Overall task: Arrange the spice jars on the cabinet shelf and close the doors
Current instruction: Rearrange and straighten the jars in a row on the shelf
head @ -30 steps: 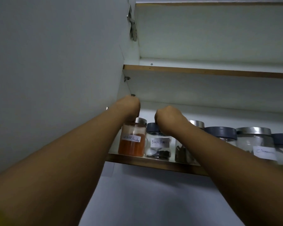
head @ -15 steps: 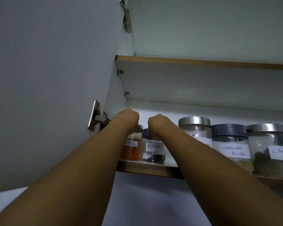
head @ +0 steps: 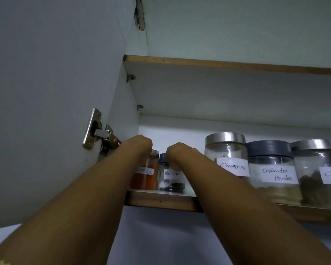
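Since a second ago the view has swung left and down: the lower door hinge (head: 101, 133) is now in sight, and the large jars on the right show their labels in full. Both arms have stayed reaching up into the cabinet.

The left hand (head: 139, 144) is over the orange powder jar (head: 146, 174), at the far left of the lower shelf (head: 161, 199); the right hand (head: 177, 152) is over the black pepper jar (head: 172, 175) just beside it. Each hand is seen from the wrist side, fingers hidden behind it, so I cannot tell how wide either grip is or whether it truly clasps a lid (the knuckles look curled down over the tops).

To the right, near the shelf's front edge, stand larger glass jars in a row: one marked Cinnamon (head: 225, 152) with a silver lid, partly behind the right forearm; one marked Coriander Powder (head: 271, 169) with a dark grey lid, touching it; then another silver-lidded jar (head: 317, 169) whose label runs off the frame.

The left door (head: 46, 92) stands open. The upper shelf (head: 218, 64) shows only its underside and front edge.
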A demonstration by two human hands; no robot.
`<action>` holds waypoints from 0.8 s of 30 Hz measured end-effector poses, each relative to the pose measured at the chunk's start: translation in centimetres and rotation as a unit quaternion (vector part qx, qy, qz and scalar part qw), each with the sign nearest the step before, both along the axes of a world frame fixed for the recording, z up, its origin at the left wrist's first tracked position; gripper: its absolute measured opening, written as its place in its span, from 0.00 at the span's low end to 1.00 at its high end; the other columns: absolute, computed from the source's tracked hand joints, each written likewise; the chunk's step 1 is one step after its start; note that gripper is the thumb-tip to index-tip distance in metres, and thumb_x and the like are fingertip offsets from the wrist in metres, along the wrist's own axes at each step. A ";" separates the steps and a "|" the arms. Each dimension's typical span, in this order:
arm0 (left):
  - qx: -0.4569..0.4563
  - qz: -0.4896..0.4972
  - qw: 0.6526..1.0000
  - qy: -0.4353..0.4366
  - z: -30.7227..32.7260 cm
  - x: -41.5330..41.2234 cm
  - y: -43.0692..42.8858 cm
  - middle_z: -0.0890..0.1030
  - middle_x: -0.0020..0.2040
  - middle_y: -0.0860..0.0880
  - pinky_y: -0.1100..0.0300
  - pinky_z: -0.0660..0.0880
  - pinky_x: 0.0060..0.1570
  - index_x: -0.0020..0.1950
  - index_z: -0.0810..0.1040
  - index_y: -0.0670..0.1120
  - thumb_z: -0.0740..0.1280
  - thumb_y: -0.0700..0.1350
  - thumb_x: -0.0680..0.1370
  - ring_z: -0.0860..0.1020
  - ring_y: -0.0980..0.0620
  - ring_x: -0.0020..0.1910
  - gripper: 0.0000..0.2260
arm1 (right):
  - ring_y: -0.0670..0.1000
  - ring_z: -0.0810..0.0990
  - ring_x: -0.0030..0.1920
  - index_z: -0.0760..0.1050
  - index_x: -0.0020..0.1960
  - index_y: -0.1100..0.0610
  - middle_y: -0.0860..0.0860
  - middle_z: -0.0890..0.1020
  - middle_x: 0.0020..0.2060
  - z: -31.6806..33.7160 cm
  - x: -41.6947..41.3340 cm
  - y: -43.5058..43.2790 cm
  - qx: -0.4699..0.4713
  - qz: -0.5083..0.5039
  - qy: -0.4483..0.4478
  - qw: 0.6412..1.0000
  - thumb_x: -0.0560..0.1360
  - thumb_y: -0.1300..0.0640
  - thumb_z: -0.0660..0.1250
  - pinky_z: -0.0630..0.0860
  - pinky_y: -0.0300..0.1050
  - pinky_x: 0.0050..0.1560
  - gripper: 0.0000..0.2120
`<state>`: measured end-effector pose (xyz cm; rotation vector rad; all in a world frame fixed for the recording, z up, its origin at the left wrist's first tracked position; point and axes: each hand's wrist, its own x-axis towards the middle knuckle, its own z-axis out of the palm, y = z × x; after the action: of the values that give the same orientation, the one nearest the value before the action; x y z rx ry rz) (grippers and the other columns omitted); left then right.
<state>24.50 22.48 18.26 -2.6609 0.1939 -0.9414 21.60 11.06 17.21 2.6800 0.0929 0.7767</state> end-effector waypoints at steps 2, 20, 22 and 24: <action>0.001 -0.006 1.000 0.006 0.0 0.5 0.2 0.77 0.58 0.43 0.56 0.72 0.53 0.61 0.75 0.42 0.63 0.41 0.76 0.76 0.45 0.55 0.14 | 0.51 0.68 0.33 0.73 0.60 0.62 0.52 0.67 0.33 -0.1 0.1 0.0 0.003 -0.002 0.011 1.000 0.76 0.62 0.62 0.66 0.42 0.44 0.13; -0.075 -0.026 0.996 0.034 -1.3 2.2 0.4 0.75 0.62 0.42 0.57 0.71 0.52 0.67 0.69 0.41 0.62 0.43 0.78 0.75 0.45 0.58 0.18 | 0.55 0.74 0.49 0.70 0.66 0.59 0.54 0.74 0.44 -1.4 1.3 0.0 0.073 0.006 -0.003 0.997 0.74 0.62 0.64 0.70 0.45 0.49 0.20; -0.093 -0.053 0.994 0.019 -1.6 1.8 0.4 0.64 0.72 0.40 0.52 0.68 0.63 0.73 0.59 0.41 0.63 0.43 0.77 0.68 0.42 0.67 0.26 | 0.62 0.64 0.68 0.57 0.74 0.56 0.61 0.66 0.68 -2.2 1.3 0.1 0.087 0.017 -0.005 0.996 0.75 0.58 0.64 0.67 0.52 0.63 0.30; -0.117 -0.092 0.989 -0.025 -2.0 0.9 0.4 0.51 0.77 0.40 0.48 0.64 0.69 0.76 0.49 0.42 0.66 0.47 0.76 0.60 0.40 0.72 0.35 | 0.65 0.45 0.75 0.45 0.77 0.53 0.64 0.45 0.75 -2.7 0.6 0.3 0.051 0.034 -0.040 0.997 0.76 0.56 0.64 0.55 0.59 0.72 0.37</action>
<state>25.44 22.86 16.25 -2.8674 0.3414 -1.1516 22.17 11.39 14.53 2.7504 0.1269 0.9330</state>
